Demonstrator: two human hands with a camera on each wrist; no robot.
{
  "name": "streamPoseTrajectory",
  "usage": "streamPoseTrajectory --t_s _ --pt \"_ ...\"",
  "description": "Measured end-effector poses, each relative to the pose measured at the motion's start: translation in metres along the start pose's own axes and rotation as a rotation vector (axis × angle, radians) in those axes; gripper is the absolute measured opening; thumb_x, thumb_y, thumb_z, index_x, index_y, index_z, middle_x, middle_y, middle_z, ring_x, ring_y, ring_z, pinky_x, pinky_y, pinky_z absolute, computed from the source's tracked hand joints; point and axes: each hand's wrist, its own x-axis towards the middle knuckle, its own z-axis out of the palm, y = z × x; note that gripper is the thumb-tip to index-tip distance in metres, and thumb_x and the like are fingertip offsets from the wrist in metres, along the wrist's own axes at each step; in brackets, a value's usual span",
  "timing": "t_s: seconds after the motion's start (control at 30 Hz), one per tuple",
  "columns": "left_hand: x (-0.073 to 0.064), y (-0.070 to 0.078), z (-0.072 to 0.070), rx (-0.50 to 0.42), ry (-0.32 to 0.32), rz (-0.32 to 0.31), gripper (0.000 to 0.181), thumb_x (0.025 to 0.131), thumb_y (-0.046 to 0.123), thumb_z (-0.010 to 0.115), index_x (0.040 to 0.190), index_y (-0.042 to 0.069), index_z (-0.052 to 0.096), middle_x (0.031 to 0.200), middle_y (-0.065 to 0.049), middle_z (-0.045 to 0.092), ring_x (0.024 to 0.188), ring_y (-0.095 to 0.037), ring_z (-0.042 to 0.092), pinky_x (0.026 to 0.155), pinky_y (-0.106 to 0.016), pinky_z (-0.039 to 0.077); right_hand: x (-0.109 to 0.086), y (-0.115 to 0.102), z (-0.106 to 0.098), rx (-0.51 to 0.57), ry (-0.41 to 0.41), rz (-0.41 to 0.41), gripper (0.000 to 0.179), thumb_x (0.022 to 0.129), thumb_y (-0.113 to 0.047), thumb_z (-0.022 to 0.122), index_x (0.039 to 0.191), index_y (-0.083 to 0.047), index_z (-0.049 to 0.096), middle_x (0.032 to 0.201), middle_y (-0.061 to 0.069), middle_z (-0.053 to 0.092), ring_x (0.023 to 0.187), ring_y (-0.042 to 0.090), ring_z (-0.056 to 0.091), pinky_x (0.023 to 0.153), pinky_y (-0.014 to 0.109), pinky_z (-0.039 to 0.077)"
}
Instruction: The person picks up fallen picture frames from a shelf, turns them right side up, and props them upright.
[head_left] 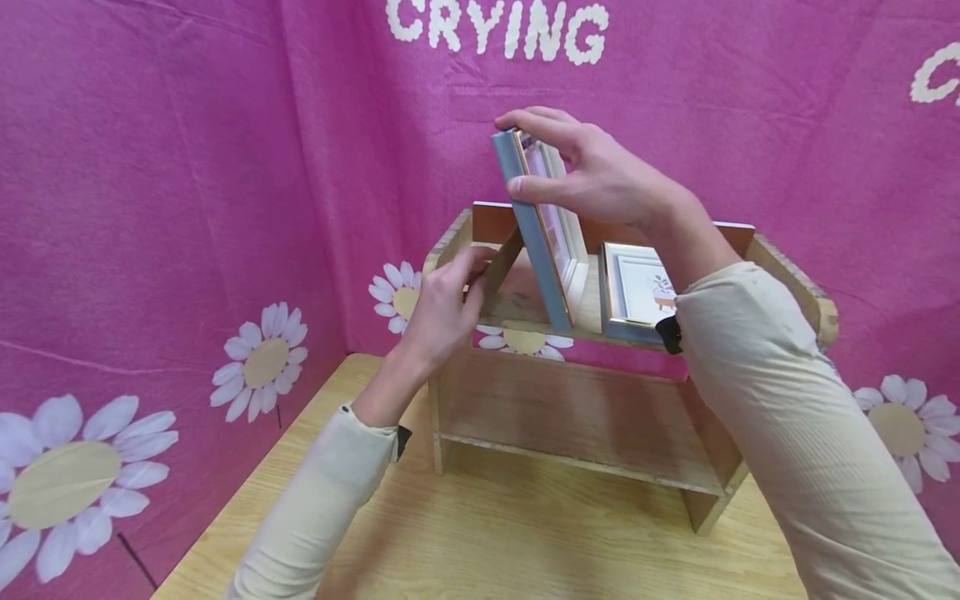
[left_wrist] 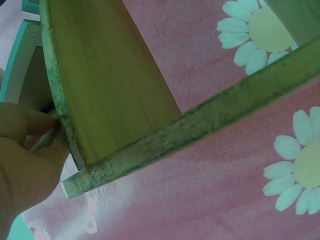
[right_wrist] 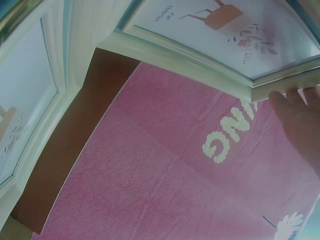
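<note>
Currently raised frame (head_left: pixel 535 237): held on edge at the front of the upper shelf (head_left: pixel 517 304), leaning left at the top, facing right with the pictured side.
Right hand (head_left: pixel 600 171): grips the raised frame near the top, with thumb on the blue side edge and other fingers over the upper edge.
Left hand (head_left: pixel 442 304): pinches the back stand (head_left: pixel 502 262) between thumb and fingers, angled out from the backing.
Flat frame (head_left: pixel 637 287): lies face up on the same shelf, just right of the raised frame, partly hidden by the right sleeve (head_left: pixel 757 358); shows a drawn plant.
Wooden rack (head_left: pixel 577 408): has 2 shelves, stands on a pale wood table (head_left: pixel 555 533).
Pink cloth (head_left: pixel 187 167): hangs behind, printed with white daisies (head_left: pixel 264 364) and "CRYING" (head_left: pixel 513 29).
</note>
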Motion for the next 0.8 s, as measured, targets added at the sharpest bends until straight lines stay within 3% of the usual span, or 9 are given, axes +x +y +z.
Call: streamPoseTrajectory --t_s 0.43,0.8 --pt "0.008 0.004 0.006 0.093 0.045 -0.13 0.021 0.095 -0.007 0.051 0.115 -0.004 0.058 0.103 -0.023 0.072 0.093 -0.03 0.071 0.083 -0.041 0.06 0.005 -0.005 0.009 -0.026 0.053 0.067 0.064 0.089 -0.032 0.07 0.148 -0.036 0.044 0.156 -0.01 0.03 0.127 0.02 0.038 0.098 0.045 0.042" --pt "0.014 0.004 0.009 0.106 0.053 -0.216 0.023 0.095 -0.005 0.051 0.117 -0.001 0.057 0.1 -0.019 0.073 0.09 -0.028 0.07 0.083 -0.04 0.058 0.013 -0.004 0.018 -0.115 0.151 0.058 0.066 0.087 -0.032 0.069 0.148 -0.029 0.047 0.156 -0.003 0.034 0.131 0.019 0.041 0.106 0.039 0.038"
